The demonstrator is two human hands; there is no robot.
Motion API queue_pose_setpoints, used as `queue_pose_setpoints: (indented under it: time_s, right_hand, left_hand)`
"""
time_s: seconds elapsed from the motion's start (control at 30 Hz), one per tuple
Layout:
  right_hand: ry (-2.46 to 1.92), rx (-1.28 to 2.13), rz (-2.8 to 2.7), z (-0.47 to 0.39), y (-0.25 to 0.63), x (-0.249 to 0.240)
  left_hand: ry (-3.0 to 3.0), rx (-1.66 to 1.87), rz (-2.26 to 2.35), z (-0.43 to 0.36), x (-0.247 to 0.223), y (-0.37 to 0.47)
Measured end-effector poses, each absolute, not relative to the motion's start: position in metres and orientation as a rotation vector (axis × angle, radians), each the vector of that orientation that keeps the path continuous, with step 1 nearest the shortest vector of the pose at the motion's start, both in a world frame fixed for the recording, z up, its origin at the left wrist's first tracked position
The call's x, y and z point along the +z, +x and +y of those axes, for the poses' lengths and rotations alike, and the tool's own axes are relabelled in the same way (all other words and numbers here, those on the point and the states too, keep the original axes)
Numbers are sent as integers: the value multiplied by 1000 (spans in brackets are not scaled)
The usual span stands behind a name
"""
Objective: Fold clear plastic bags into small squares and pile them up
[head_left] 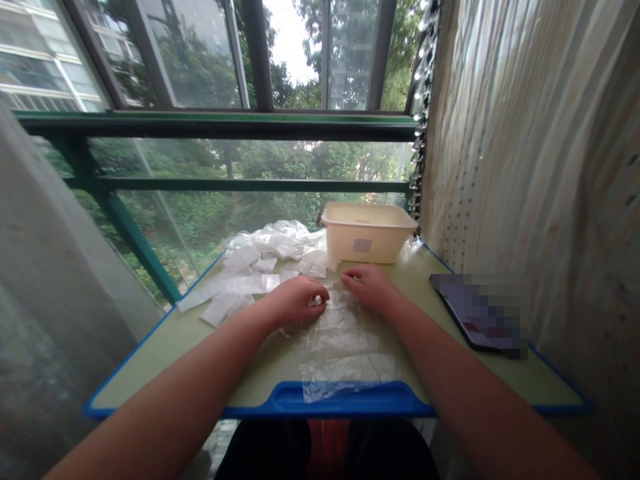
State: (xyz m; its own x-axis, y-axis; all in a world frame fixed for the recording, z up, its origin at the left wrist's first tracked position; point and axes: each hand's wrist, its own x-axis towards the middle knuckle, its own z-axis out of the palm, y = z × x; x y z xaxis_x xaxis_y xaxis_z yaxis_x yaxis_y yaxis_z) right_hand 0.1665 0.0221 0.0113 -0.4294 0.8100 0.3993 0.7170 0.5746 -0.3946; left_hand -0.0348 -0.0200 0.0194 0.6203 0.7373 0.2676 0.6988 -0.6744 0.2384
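A clear plastic bag (345, 353) lies spread on the table in front of me, its near end hanging over the blue front edge. My left hand (299, 300) has its fingers curled in a pinch on the bag's far left part. Close by on the right, my right hand (367, 285) pinches at the far end of the same bag with thumb and forefinger; the film there is thin and hard to make out. Left of the hands lies a loose pile of white plastic bags (280, 240), some folded flat.
A cream plastic bin (350, 240) with a small label stands behind my right hand. On the right lies a dark phone (465, 313), partly blurred out. The table (165, 360) has a blue rim; a green railing (250, 127) and curtains (525, 167) surround it.
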Motion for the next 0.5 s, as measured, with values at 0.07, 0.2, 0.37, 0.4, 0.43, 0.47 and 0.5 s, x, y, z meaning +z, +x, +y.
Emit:
queue_pose_setpoints:
  time_s: [0.07,0.2,0.37,0.4,0.43,0.47,0.5]
  right_hand:
    - [-1297,235,-2223,24,161,10]
    - [-1412,181,-2208,23,150,8]
    - [-1424,291,-2149,21,140,3]
    - [-1401,363,-2118,21,139,3]
    - [-1366,440,-2080,21,138,3]
    - [-1327,519,-2037,21,138,4]
    - [-1288,598,-1993,21,138,5]
  left_hand:
    - [2728,517,1209,-22,20,-33]
    - [2744,487,1164,-23,22,-30]
    - [2758,463,1173,-24,24,-29]
    - [2761,463,1175,-24,24,-29]
    - [2764,467,1176,-24,23,-29]
    - [2767,471,1176,-24,23,-30]
    - [2770,475,1175,-24,23,-30]
